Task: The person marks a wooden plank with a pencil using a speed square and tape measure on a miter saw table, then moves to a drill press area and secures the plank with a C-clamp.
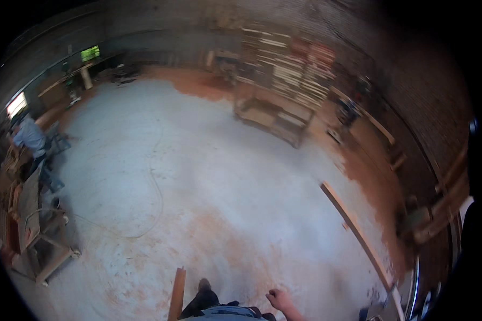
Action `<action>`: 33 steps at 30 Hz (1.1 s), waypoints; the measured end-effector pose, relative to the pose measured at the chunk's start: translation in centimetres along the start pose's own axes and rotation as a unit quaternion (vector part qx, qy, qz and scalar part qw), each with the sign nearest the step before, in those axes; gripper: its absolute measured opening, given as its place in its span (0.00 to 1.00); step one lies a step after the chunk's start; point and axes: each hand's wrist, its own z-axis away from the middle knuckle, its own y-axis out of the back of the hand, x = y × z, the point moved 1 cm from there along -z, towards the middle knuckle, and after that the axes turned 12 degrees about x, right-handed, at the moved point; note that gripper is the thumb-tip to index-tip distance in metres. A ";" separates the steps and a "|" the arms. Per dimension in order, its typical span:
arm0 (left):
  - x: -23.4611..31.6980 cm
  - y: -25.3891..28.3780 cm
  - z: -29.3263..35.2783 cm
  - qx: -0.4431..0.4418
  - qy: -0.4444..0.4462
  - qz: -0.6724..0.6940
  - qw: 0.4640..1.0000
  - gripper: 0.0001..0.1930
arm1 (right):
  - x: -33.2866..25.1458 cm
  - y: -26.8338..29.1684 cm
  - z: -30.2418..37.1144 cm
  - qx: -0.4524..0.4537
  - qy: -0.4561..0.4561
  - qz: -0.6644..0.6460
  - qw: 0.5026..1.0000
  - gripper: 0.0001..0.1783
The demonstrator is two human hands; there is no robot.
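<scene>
My right hand (278, 300) hangs at the lower edge, to the right of my body, above the concrete floor. Its fingers look loosely curled in, and I see nothing in them. Out of the picture is my left hand. A narrow reddish-brown wooden board (178, 295) sticks up from the lower edge beside my left leg. The board's lower end is cut off, so whatever holds or supports it is hidden. One shoe (204, 284) shows ahead of my dark trousers.
At the left a person (31, 136) bends over stacked wood near a wheeled cart (53, 262). A hose (158, 187) curves across the floor (198, 160). A rack of boards (289, 69) stands far ahead. A long beam (356, 232) lies at the right. Sawdust (198, 85) lines the walls.
</scene>
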 end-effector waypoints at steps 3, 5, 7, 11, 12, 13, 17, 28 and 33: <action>2.4 3.2 -3.8 -0.004 0.003 -0.013 1.000 0.48 | -4.2 1.1 -4.8 0.004 0.010 -0.025 1.000 0.24; 5.7 5.7 -6.4 -0.010 0.006 -0.031 0.999 0.48 | -5.7 1.5 -8.2 0.022 0.002 -0.058 0.998 0.22; 8.5 8.0 -8.9 -0.010 0.016 -0.041 0.999 0.48 | -7.7 2.8 -11.3 0.031 0.014 -0.071 0.997 0.20; 11.1 11.0 -14.5 0.046 0.014 0.014 0.999 0.46 | -8.0 3.0 -18.7 -0.004 0.084 -0.095 0.992 0.25; 15.1 12.8 -13.9 0.068 0.035 -0.031 0.997 0.46 | -7.1 3.3 -20.5 -0.011 0.085 -0.090 0.992 0.24; 17.4 13.8 -14.5 0.059 0.039 -0.014 0.997 0.46 | -6.1 3.6 -22.4 -0.017 0.088 -0.085 0.992 0.24; 23.5 14.6 -15.1 0.068 0.036 0.062 0.995 0.44 | -4.6 5.7 -30.0 0.015 0.085 -0.089 0.992 0.25; 42.5 14.9 -24.4 0.000 -0.114 0.011 0.993 0.38 | -7.1 17.3 -50.5 0.100 -0.012 -0.200 0.975 0.17; 58.3 19.6 -32.0 -0.023 -0.166 -0.057 0.984 0.38 | -7.6 20.4 -58.8 0.127 0.022 -0.136 0.982 0.15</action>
